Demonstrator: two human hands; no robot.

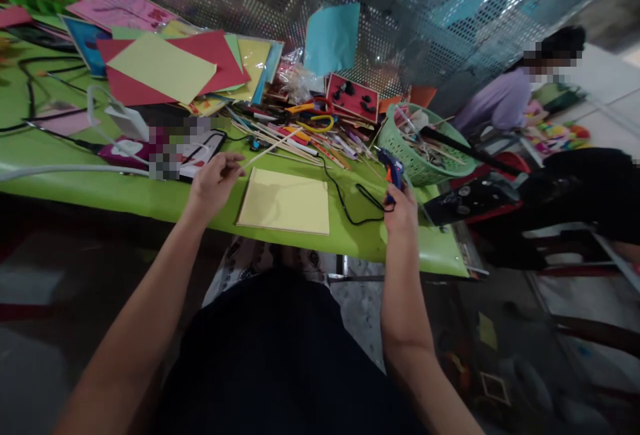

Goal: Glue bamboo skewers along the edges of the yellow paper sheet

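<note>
Stick and glue gun in hand

My left fingers [219,178] pinch a thin stick [270,149]; my right fingers [401,207] grip the glue gun [393,169], left of the green basket [423,155]; yellow card [285,201] lies between them on the table [350,243].

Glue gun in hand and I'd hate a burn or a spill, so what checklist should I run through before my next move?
1. Glue gun gripped in right hand: ok.
2. Thin stick held in left hand: ok.
3. Yellow sheet flat, with nothing lying on it: ok.
4. Black cord off the sheet: ok, it loops to the right of it.
5. Nozzle well away from clutter: not ok, it's close to the green basket.
6. Gun heated: cannot tell.
</note>
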